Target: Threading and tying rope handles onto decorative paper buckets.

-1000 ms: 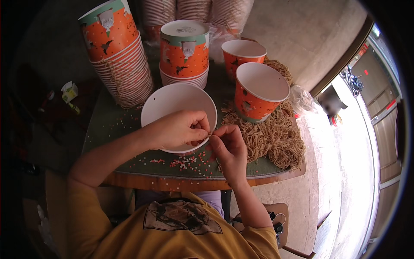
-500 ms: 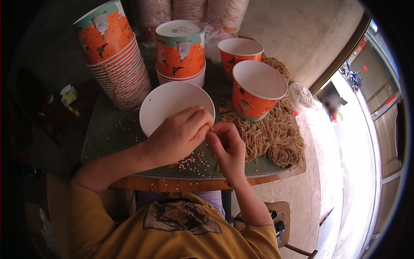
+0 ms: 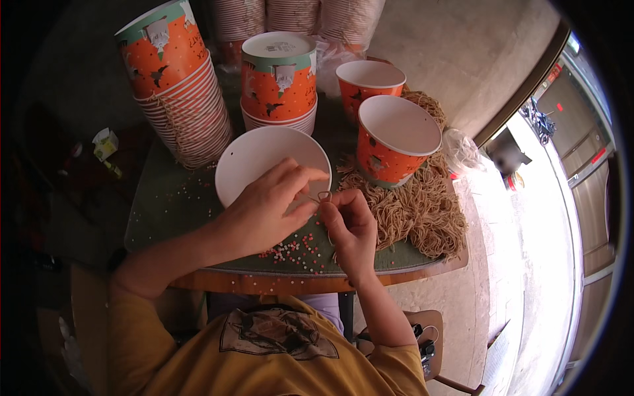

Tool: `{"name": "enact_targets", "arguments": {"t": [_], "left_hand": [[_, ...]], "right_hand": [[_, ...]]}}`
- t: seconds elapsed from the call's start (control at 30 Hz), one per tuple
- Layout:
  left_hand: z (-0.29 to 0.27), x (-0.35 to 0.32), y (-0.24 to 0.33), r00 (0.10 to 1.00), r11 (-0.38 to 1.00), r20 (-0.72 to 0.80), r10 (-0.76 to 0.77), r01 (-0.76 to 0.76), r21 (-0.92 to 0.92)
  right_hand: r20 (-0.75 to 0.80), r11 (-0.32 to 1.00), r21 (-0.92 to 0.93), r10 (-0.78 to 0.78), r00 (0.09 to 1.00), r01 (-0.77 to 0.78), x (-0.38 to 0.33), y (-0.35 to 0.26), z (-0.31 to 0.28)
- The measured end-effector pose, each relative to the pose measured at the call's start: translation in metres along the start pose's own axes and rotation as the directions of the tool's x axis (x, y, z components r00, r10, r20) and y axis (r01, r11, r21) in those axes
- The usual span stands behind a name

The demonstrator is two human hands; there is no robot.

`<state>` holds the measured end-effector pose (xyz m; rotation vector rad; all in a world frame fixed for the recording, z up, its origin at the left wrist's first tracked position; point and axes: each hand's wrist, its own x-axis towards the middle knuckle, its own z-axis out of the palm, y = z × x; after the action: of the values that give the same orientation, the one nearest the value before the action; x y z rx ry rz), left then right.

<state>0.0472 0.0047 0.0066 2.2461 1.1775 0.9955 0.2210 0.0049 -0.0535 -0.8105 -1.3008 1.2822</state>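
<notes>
A white-lined paper bucket (image 3: 247, 162) is tilted with its mouth toward me, a small hole near its left rim. In front of its right rim, my right hand (image 3: 350, 221) pinches a thin tan cord (image 3: 323, 195) between thumb and forefinger, and the cord forms a small loop above the thumb. My left hand (image 3: 274, 201) hovers across the bucket's mouth, thumb and forefinger apart, with a short piece of the cord reaching into the gap between them. Whether the cord passes through the bucket is hidden by my hands. Small pink and white beads (image 3: 294, 251) lie scattered below.
A leaning stack of orange buckets (image 3: 188, 122) stands at the left, with an upside-down stack (image 3: 277, 86) behind my bucket. Two upright orange buckets (image 3: 396, 135) (image 3: 371, 74) and a heap of tan cords (image 3: 422, 221) occupy the right side. Wrapped bucket stacks (image 3: 290, 16) stand behind.
My left thumb and forefinger have come apart from their pinch near the cord. A small cord loop now shows at my right fingertips. The view has shifted slightly.
</notes>
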Motion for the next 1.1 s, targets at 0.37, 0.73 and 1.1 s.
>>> {"name": "enact_targets", "arguments": {"t": [0.37, 0.73, 1.1], "left_hand": [[0.000, 0.007, -0.009, 0.997, 0.998, 0.077, -0.006, 0.011, -0.055], [0.001, 0.007, -0.004, 0.985, 0.964, -0.002, 0.175, -0.171, 0.204], [0.000, 0.001, 0.005, 0.999, 0.996, 0.027, -0.029, 0.031, -0.079]], "right_hand": [[0.013, 0.998, 0.055, -0.007, 1.000, 0.006, 0.001, -0.004, 0.002], [-0.044, 0.953, -0.281, -0.134, 0.990, 0.116, 0.001, -0.006, 0.005], [-0.005, 0.960, -0.246, -0.137, 0.990, 0.132, 0.002, -0.005, 0.000]]}}
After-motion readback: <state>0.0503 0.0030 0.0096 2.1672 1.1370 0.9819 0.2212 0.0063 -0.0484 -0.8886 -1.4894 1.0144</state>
